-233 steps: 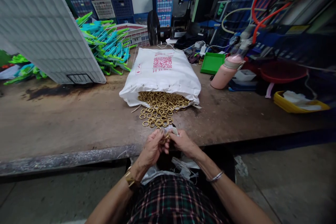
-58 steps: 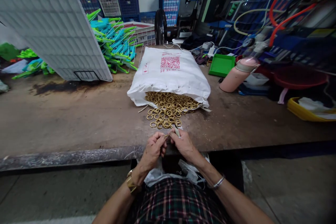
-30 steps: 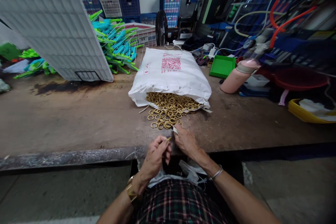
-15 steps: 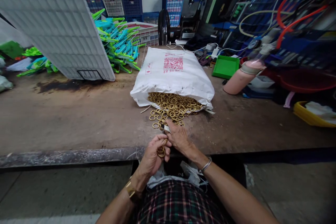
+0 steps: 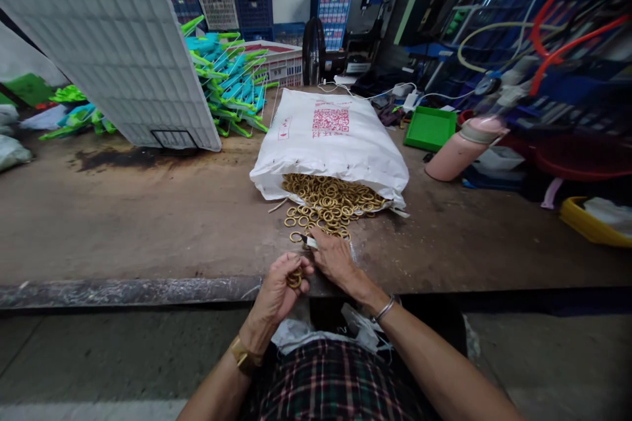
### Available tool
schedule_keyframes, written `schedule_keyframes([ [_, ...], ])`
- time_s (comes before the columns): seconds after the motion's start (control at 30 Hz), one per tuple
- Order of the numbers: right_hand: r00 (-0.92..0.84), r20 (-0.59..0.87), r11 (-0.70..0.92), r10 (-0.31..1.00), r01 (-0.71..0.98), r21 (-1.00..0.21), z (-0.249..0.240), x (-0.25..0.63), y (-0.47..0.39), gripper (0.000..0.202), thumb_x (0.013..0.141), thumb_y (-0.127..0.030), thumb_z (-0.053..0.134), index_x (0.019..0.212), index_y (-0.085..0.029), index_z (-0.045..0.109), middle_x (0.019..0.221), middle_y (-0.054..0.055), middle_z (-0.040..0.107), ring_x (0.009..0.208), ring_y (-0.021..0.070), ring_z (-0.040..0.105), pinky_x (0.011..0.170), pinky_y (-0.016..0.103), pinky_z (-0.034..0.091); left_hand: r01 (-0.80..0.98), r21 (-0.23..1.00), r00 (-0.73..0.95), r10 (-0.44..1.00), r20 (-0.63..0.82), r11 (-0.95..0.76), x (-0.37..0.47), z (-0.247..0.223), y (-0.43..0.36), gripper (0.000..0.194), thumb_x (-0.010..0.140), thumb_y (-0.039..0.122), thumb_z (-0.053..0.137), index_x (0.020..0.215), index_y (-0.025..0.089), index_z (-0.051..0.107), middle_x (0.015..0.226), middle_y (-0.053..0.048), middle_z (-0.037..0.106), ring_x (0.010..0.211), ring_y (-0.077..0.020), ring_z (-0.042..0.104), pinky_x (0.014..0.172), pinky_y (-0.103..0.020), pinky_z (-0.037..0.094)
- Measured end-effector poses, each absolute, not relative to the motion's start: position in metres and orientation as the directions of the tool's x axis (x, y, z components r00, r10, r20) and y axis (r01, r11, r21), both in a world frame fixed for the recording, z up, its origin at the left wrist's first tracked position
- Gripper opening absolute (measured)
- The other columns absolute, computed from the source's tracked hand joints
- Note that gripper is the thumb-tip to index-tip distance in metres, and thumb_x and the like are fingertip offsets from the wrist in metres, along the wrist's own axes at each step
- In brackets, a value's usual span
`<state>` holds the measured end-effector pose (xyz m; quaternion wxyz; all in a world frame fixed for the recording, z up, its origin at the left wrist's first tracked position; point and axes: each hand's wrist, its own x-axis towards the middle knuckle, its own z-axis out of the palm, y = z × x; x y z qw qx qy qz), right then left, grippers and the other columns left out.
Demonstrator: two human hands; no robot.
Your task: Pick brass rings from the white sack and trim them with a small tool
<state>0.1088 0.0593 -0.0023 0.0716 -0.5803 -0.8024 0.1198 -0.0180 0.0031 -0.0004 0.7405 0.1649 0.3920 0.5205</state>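
Observation:
My left hand (image 5: 284, 286) is closed on several gold-coloured rings (image 5: 295, 277), just above the table's front edge. Gripped in my right hand (image 5: 336, 260) is a small knife (image 5: 310, 242) with a pale handle and a dark tip that points left. That tip lies over or against a loose ring (image 5: 295, 237); contact cannot be made out. Beyond my hands, a heap of the same rings (image 5: 328, 197) spills from the open mouth of a white sack (image 5: 291, 128) with red printing, lying flat on the table.
The brown table (image 5: 148, 223) ends at a worn front edge. A grey ribbed panel (image 5: 123, 46) stands at left, before green and blue plastic pieces (image 5: 232, 82). To the right are a green tray (image 5: 430, 128), a pink bottle (image 5: 457, 151) and a yellow basin (image 5: 592, 223).
My left hand has drawn left, away from my right hand, still holding rings. The knife in my right hand now shows more clearly, by the loose ring. The view has shifted slightly.

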Motion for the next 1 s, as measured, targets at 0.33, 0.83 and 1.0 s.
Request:
schedule_keyframes([
  [0.33,-0.235,0.115,0.25,0.965,0.697,-0.672,-0.016,0.119,0.047,0.019,0.083,-0.026,0.039,0.091,-0.019,0.054,0.077,0.002,0.061,0.068,0.0139,0.055,0.062,0.022,0.036,-0.339,0.89,-0.069,0.935,-0.347,0.306,-0.014,-0.007,0.014,0.042,0.067,0.043,0.063,0.098,0.017,0.048,0.054,0.007,0.047,0.042,-0.0064,0.042,0.035,-0.015,0.032],
  [0.83,-0.197,-0.037,0.057,0.98,0.449,-0.892,-0.007,0.114,0.044,0.025,0.08,-0.036,0.041,0.062,-0.019,0.044,0.055,-0.005,0.045,0.054,0.0094,0.041,0.053,0.021,0.033,-0.172,0.916,0.096,0.931,-0.351,0.363,-0.012,-0.005,0.011,0.033,0.072,0.048,0.056,0.075,0.016,0.05,0.054,0.007,0.043,0.038,-0.0036,0.037,0.034,-0.013,0.027],
  [1.0,-0.182,-0.024,0.058,0.983,0.432,-0.9,-0.008,0.114,0.045,0.026,0.079,-0.037,0.041,0.06,-0.02,0.042,0.054,-0.006,0.043,0.052,0.0091,0.04,0.052,0.021,0.032,-0.192,0.898,0.159,0.916,-0.369,0.395,-0.012,-0.002,0.013,0.035,0.071,0.05,0.056,0.072,0.016,0.049,0.054,0.007,0.043,0.036,-0.003,0.036,0.033,-0.014,0.026],
])
